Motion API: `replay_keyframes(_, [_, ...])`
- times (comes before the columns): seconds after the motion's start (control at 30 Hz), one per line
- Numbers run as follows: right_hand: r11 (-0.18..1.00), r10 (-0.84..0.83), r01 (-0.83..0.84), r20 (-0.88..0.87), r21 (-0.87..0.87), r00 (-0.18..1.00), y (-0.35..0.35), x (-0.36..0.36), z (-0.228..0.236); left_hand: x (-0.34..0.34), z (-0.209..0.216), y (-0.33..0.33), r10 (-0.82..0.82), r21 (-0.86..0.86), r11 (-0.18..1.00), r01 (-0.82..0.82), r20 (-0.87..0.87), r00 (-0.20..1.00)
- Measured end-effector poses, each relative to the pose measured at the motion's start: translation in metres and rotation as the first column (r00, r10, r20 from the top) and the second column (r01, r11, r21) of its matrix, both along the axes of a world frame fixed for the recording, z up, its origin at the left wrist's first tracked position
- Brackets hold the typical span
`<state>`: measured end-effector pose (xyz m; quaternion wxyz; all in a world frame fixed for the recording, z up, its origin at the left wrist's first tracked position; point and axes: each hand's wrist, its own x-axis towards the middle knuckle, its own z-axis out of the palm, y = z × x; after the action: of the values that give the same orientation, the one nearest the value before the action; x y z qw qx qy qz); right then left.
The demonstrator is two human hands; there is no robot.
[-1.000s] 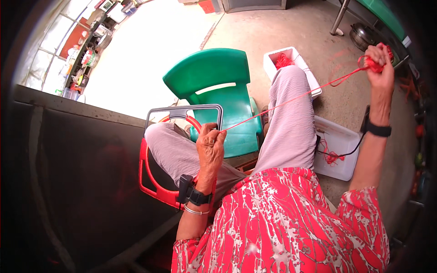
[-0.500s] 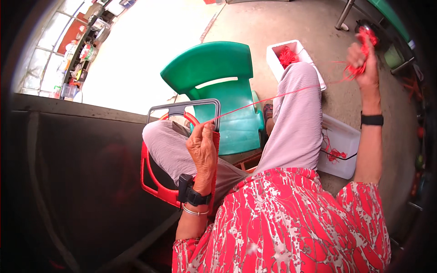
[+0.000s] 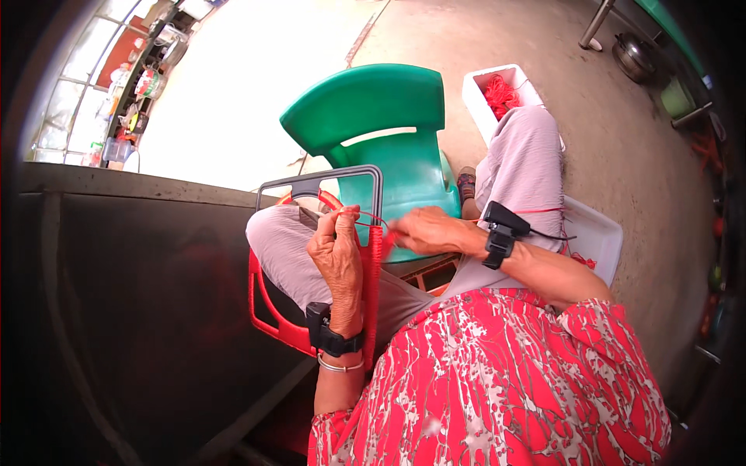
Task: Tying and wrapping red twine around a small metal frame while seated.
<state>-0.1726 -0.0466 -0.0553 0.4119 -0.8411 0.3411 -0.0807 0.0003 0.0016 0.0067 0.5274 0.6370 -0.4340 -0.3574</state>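
Observation:
A metal-and-plastic frame (image 3: pixel 291 335), grey at the top and red below, rests against my left thigh. Red cord is wound in tight turns along its right bar (image 3: pixel 373 291). My left hand (image 3: pixel 334 252) is closed beside the top of that bar, pinching a strand of red cord (image 3: pixel 371 216) between thumb and fingers. Just right of the bar, my right hand (image 3: pixel 431 231) is closed around a bunch of red cord (image 3: pixel 389 243), partly blurred. The strand loops between the two hands.
A green plastic chair (image 3: pixel 365 105) stands in front of me. By my right knee is a white box (image 3: pixel 474 105) with red cord (image 3: pixel 501 95); a white tray (image 3: pixel 608 233) lies nearer. A dark panel (image 3: pixel 155 311) borders my left. A metal pot (image 3: pixel 633 58) sits far right.
My right hand has come from far out at the upper right in to the frame, bringing the cord bunch. The stretched strand is now slack and short. My left hand stays by the bar.

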Motion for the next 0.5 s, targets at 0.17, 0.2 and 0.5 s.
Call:
replay_keyframes(0.17, [0.623,-0.536,0.013,0.416,0.782,0.735,-0.017,0.026,0.010,-0.003,0.007,-0.003,-0.026,-0.186,0.979,0.089,0.320,0.947])
replay_keyframes(0.2, [0.627,-0.516,-0.019,0.433,0.779,0.740,-0.016,0.027,0.013,-0.004,0.005,-0.005,0.003,-0.241,0.965,0.100,0.393,0.919])
replay_keyframes(0.5, [0.768,-0.447,0.090,0.430,0.634,0.784,-0.017,0.023,0.014,0.001,0.009,-0.007,-0.070,-0.106,0.987,0.118,0.378,0.923])
